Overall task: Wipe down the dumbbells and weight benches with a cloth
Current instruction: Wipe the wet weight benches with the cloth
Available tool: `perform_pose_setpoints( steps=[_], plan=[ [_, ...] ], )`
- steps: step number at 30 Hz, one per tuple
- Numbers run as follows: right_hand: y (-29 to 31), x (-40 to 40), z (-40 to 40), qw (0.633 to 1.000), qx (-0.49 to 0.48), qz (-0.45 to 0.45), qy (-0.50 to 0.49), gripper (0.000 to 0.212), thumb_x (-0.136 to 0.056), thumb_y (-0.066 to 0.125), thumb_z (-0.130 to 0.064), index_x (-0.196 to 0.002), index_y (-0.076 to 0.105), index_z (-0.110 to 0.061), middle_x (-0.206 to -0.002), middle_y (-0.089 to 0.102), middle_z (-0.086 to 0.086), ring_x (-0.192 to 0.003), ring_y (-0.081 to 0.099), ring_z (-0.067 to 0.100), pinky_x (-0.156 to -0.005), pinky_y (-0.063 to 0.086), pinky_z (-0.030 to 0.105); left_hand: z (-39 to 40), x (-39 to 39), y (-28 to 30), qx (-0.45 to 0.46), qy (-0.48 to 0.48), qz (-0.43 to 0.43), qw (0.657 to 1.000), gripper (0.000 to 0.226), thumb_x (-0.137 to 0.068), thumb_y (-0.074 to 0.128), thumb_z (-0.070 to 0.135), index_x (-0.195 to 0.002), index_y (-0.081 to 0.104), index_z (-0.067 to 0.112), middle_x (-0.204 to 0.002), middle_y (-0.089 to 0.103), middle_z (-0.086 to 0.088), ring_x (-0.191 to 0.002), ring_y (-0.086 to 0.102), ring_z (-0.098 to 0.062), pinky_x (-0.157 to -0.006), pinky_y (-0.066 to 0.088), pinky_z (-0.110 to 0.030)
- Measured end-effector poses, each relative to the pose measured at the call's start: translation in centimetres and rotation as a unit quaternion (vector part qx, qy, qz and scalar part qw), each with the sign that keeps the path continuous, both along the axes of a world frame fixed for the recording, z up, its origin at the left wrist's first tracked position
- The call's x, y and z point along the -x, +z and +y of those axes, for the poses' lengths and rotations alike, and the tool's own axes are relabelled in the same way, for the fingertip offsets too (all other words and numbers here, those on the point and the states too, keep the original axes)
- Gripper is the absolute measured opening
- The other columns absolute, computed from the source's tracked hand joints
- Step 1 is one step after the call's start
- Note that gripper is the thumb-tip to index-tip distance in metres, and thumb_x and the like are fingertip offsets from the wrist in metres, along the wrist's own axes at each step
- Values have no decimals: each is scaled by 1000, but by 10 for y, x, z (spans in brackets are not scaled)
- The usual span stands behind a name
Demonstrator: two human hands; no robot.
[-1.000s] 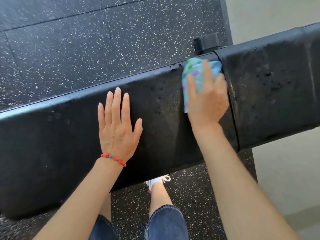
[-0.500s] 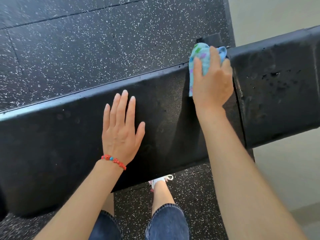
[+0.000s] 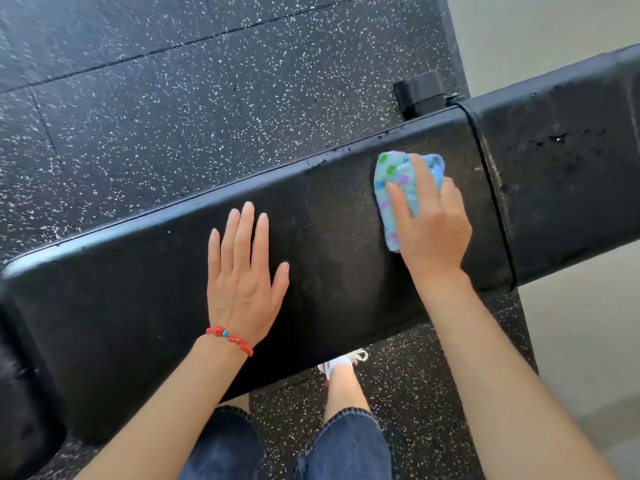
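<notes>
Speckled floor (image 3: 173, 98), bench (image 3: 138, 306) lengthwise left-right

One bench (image 3: 329, 265), one cloth (image 3: 398, 188), two hands.

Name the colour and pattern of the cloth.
Light blue with green, purple and blue patches; the cloth shows best in the head view, under the right hand.

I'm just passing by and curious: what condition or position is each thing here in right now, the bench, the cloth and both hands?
long bench pad: flat, droplets along its far edge.
short bench pad: beside it across a seam, wet spots on top.
cloth: bunched, pressed on the long pad near the seam.
right hand: grips the cloth.
left hand: flat on the long pad, fingers straight.
bracelet: on the left wrist.
</notes>
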State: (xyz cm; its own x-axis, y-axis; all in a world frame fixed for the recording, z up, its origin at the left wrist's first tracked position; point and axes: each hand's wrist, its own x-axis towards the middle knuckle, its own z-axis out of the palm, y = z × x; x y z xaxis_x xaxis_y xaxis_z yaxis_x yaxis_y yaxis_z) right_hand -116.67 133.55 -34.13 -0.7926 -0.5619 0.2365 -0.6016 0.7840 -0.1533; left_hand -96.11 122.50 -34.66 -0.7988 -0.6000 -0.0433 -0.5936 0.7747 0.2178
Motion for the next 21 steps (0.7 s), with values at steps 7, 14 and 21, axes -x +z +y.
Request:
perform_pose_setpoints(
  steps=[7,14,21],
  plan=[
    [26,16,15,976,83,-191,-58,45,-87,53,-43,-127,55,-22,-101,59,16,-89,58,32,-71,45,36,12,22,19,-13,-28,32,999,54,-89,41,28,-136,37,1,-145,35,-22,-136,23,-32,-113,16,-49],
    [36,105,99,971,98,-170,-135,44,-90,51,-39,-130,51,-21,-107,57,18,-94,55,30,-77,39,30,72,111,26,-35,-26,64,997,52,-91,40,28,-137,37,5,-146,34,-19,-138,23,-31,-113,16,-47],
    [21,167,159,976,47,-178,-112,53,-87,45,-47,-132,50,-19,-104,56,20,-93,55,35,-75,42,35,120,200,13,-35,22,51,998,53,-92,38,30,-137,38,2,-146,34,-21,-137,24,-33,-113,16,-49]
  ],
)
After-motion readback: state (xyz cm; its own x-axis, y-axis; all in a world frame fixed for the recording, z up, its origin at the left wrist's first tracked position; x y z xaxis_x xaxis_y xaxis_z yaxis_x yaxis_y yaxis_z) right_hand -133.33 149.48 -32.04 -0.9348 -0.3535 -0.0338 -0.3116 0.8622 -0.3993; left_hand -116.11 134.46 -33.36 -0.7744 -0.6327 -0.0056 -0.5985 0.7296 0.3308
